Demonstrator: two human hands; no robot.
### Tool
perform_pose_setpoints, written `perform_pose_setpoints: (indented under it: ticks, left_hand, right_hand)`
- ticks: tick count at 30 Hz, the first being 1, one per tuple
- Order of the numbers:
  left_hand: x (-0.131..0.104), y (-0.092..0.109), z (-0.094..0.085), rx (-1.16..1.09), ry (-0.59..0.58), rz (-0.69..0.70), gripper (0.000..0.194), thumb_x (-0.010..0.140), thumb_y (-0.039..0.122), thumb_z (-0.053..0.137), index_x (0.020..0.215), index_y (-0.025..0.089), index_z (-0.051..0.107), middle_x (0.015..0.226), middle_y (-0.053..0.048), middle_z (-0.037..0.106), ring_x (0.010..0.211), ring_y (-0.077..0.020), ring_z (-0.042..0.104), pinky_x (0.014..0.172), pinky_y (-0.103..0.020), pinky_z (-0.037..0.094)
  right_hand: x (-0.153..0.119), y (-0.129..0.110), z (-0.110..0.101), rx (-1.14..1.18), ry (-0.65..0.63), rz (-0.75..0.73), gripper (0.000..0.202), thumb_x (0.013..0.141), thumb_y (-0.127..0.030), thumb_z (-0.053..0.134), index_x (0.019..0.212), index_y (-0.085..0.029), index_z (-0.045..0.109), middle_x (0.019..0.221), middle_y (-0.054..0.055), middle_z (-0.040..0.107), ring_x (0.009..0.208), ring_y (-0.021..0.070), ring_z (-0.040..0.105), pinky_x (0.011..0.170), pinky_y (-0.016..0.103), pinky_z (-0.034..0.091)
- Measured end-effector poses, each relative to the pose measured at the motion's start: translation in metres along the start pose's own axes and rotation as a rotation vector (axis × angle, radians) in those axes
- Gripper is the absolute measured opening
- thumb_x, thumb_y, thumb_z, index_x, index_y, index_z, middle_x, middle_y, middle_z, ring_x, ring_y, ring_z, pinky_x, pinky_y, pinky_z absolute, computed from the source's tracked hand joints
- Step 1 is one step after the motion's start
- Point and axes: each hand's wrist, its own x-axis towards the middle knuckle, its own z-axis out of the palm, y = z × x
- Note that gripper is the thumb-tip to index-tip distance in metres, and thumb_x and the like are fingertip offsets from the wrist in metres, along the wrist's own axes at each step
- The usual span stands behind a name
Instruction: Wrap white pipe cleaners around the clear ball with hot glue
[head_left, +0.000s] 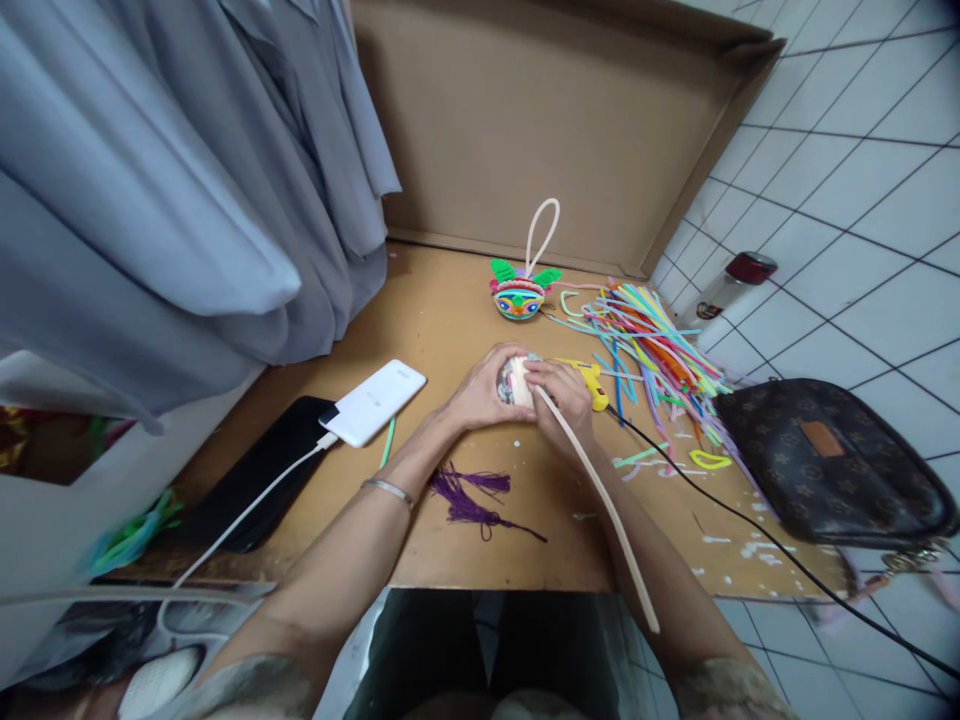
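Note:
My left hand (480, 388) curls around a small round ball (507, 382), with cream fuzzy strip covering part of it. Closed over the other side of the ball, my right hand (564, 402) presses the cream pipe cleaner (600, 488) against it. The strip's long loose end trails down over my right forearm. Just beyond that hand lies a yellow glue gun (597, 388), partly hidden, with a black cord. Purple tassels (469, 500) rest on the table below my hands. Farther back sits a colourful animal-head ornament (519, 300) with green ears and a white loop.
Loose pipe cleaners (652, 335) spread at the back right, near a brown patterned bag (840, 460) and a red-capped bottle (739, 285). At left lie a white power bank (379, 402) with cable and a black phone-like slab (274, 485). Grey cloth (247, 180) hangs left; cardboard (547, 130) stands behind.

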Motion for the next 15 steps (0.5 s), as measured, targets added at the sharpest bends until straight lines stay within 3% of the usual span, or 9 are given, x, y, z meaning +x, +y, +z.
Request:
perform_pose_setpoints:
  ticks: [4, 8, 11, 15]
  left_hand:
    - [0.0, -0.001, 0.001, 0.022, -0.009, 0.032, 0.093, 0.047, 0.047, 0.093, 0.125, 0.02, 0.051, 0.132, -0.015, 0.057, 0.129, -0.0336, 0.054, 0.113, -0.049, 0.042]
    - [-0.002, 0.002, 0.003, 0.054, 0.025, 0.024, 0.079, 0.055, 0.036, 0.086, 0.124, 0.021, 0.052, 0.131, -0.012, 0.058, 0.124, -0.0304, 0.057, 0.11, -0.046, 0.044]
    - [-0.003, 0.004, 0.006, 0.059, 0.093, -0.017, 0.072, 0.057, 0.032, 0.082, 0.121, 0.021, 0.052, 0.128, -0.01, 0.06, 0.118, -0.0274, 0.06, 0.106, -0.041, 0.047]
    - [-0.001, -0.002, 0.006, -0.063, 0.163, -0.146, 0.08, 0.054, 0.045, 0.086, 0.12, 0.019, 0.049, 0.119, -0.01, 0.062, 0.109, -0.0248, 0.062, 0.098, -0.037, 0.051]
  right_hand:
    - [0.001, 0.0, 0.0, -0.011, 0.02, -0.021, 0.016, 0.094, -0.018, 0.051, 0.091, -0.023, 0.067, 0.1, 0.007, 0.077, 0.096, 0.0207, 0.07, 0.086, 0.039, 0.054]
    - [0.002, -0.004, -0.001, 0.008, 0.019, -0.011, 0.015, 0.094, -0.018, 0.052, 0.093, -0.023, 0.067, 0.1, 0.007, 0.077, 0.095, 0.0209, 0.07, 0.087, 0.039, 0.055]
    - [0.003, -0.008, -0.003, 0.062, -0.02, -0.017, 0.02, 0.093, -0.019, 0.053, 0.107, -0.021, 0.066, 0.108, 0.01, 0.075, 0.103, 0.0229, 0.069, 0.092, 0.041, 0.054]
    - [0.002, -0.01, -0.005, 0.079, -0.034, 0.043, 0.038, 0.091, -0.019, 0.049, 0.129, -0.02, 0.058, 0.124, 0.013, 0.069, 0.119, 0.0253, 0.063, 0.1, 0.043, 0.051]
